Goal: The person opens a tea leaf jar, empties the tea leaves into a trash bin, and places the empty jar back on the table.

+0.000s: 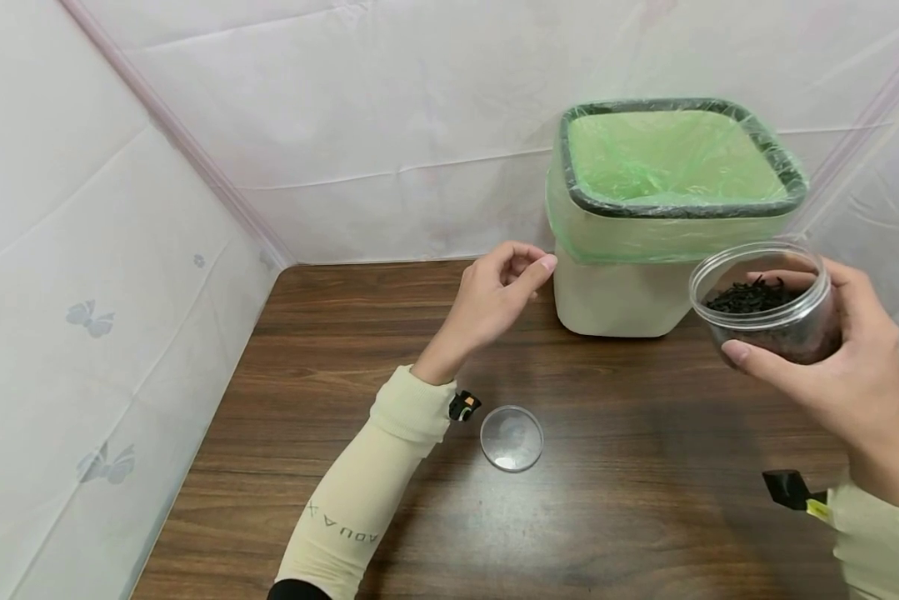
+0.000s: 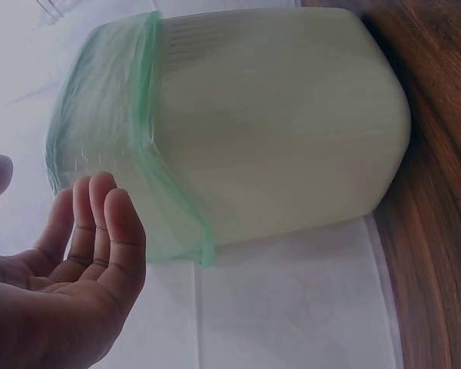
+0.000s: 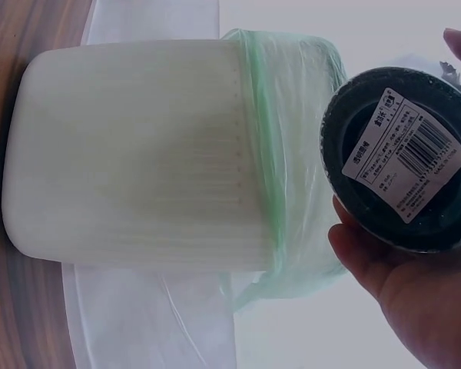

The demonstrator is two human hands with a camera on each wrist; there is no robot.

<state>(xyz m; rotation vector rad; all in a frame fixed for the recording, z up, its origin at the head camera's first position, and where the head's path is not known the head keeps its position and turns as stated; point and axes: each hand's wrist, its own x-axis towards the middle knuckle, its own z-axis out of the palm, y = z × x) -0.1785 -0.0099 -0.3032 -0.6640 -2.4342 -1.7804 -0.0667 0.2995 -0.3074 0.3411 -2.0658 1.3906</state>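
My right hand (image 1: 861, 350) grips a clear round plastic jar (image 1: 767, 304), its open top tilted toward me. Dark, dry shreds that look like loose tea leaves (image 1: 752, 296) lie inside. In the right wrist view the base of the jar (image 3: 349, 115) shows a white barcode label (image 3: 407, 154). My left hand (image 1: 494, 287) is raised beside the bin's left side, fingers loosely bent and nothing between them. A cream waste bin (image 1: 614, 292) stands at the back right, lined with a green plastic bag (image 1: 674, 237) folded over its dark rim. A round clear lid (image 1: 511, 438) lies flat on the table.
The dark wood-grain table (image 1: 307, 433) meets white sheeting walls (image 1: 389, 125) at the back and sides. Behind the jar, the bin's rim (image 1: 681, 208) rises well above the tabletop. Both wrists wear cream sleeves (image 1: 367, 483) with small black devices.
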